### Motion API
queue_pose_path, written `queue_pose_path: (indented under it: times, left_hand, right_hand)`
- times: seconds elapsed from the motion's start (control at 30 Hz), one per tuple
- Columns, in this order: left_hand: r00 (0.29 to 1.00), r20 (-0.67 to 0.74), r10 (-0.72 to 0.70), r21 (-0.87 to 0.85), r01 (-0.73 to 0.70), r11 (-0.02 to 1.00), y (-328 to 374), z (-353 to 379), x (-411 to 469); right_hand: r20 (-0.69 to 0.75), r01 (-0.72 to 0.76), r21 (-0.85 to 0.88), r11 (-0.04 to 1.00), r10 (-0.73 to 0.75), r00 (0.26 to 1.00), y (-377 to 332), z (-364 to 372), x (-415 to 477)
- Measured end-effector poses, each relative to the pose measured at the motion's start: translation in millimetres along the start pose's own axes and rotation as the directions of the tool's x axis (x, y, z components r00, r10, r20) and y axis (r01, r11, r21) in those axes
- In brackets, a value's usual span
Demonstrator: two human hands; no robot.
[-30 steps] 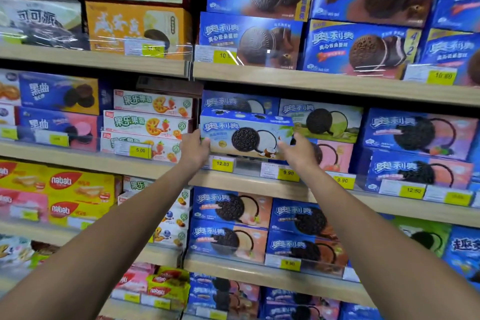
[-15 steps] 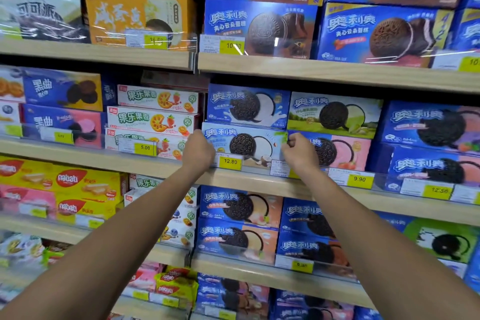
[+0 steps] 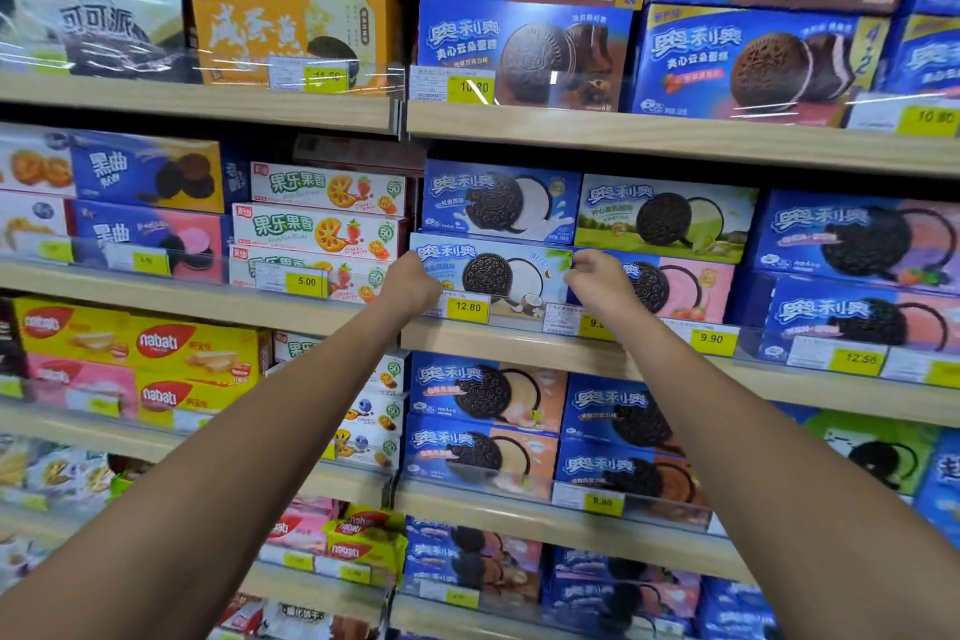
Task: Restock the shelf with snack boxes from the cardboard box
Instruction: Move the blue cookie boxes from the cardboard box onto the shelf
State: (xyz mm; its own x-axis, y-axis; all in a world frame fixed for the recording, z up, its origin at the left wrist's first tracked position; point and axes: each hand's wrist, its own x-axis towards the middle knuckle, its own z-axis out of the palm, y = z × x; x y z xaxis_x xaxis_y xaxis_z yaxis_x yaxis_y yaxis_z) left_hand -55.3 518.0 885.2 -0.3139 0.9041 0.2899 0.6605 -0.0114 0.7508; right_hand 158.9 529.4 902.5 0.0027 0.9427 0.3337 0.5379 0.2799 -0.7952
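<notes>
Snack box has dropped into its slot on the shelf, nearly flush. Left hand and right hand still grip its ends; this one's almost restocked.

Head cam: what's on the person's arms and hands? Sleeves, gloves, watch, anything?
Nothing worn that shows. The left hand and right hand are bare, with no gloves. Both forearms are bare down to the frame's bottom edge, with no sleeves and no watch or band at either wrist. No rings on the visible parts, though the fingers are largely hidden against the snack box.
</notes>
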Motion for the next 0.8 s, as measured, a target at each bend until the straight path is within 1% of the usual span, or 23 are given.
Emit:
queue_pose_path:
  times: [0.1,0.17,0.23,0.3,0.37,0.43,0.5,0.6,0.67,0.73,0.8]
  left_hand:
    - [1.000,0.029,-0.005,-0.169,0.010,0.986,3.7,1.0,-19.4]
    - [1.000,-0.011,0.019,-0.326,-0.022,0.945,4.5,2.4,-33.0]
    - [0.999,-0.026,0.044,-0.449,-0.051,0.892,5.1,4.0,-49.0]
    - [0.999,0.004,0.044,-0.528,-0.035,0.848,3.8,8.9,-64.0]
    - [0.997,0.056,0.046,-0.575,-0.005,0.818,-2.0,16.8,-80.5]
    - [0.993,0.106,0.049,-0.579,0.022,0.815,-14.7,28.6,-95.8]
    - [0.986,0.164,0.025,-0.575,0.075,0.815,-37.0,44.1,-114.8]
    - [0.981,0.188,-0.044,-0.531,0.139,0.836,-73.1,68.0,-145.2]
    - [0.972,0.218,-0.088,-0.514,0.191,0.836,-103.0,84.5,-163.7]
    - [0.947,0.289,-0.138,-0.486,0.269,0.832,-138.4,103.4,-190.5]
    - [0.912,0.366,-0.185,-0.421,0.339,0.841,-172.8,124.7,-216.1]
  right_hand:
    - [-0.033,0.015,0.122,0.992,-0.011,0.999,-2.6,1.2,-11.3]
    - [-0.066,0.029,0.211,0.977,-0.016,0.998,-1.8,3.7,-19.5]
    - [-0.062,0.019,0.301,0.953,0.000,0.998,-3.9,7.4,-32.5]
    - [-0.041,-0.003,0.389,0.921,0.021,0.999,-4.4,13.1,-48.4]
    - [-0.012,-0.022,0.432,0.902,0.030,0.999,-0.4,20.7,-66.7]
    - [0.019,-0.043,0.434,0.900,0.039,0.999,8.7,31.6,-85.8]
    - [0.076,-0.106,0.438,0.893,0.080,0.994,24.8,47.6,-107.4]
    - [0.168,-0.206,0.376,0.903,0.152,0.974,58.8,73.4,-136.0]
    - [0.233,-0.276,0.329,0.903,0.206,0.950,87.7,90.6,-153.5]
    - [0.283,-0.353,0.279,0.893,0.275,0.919,122.3,112.7,-176.7]
    - [0.320,-0.443,0.232,0.866,0.362,0.875,159.3,136.3,-198.9]
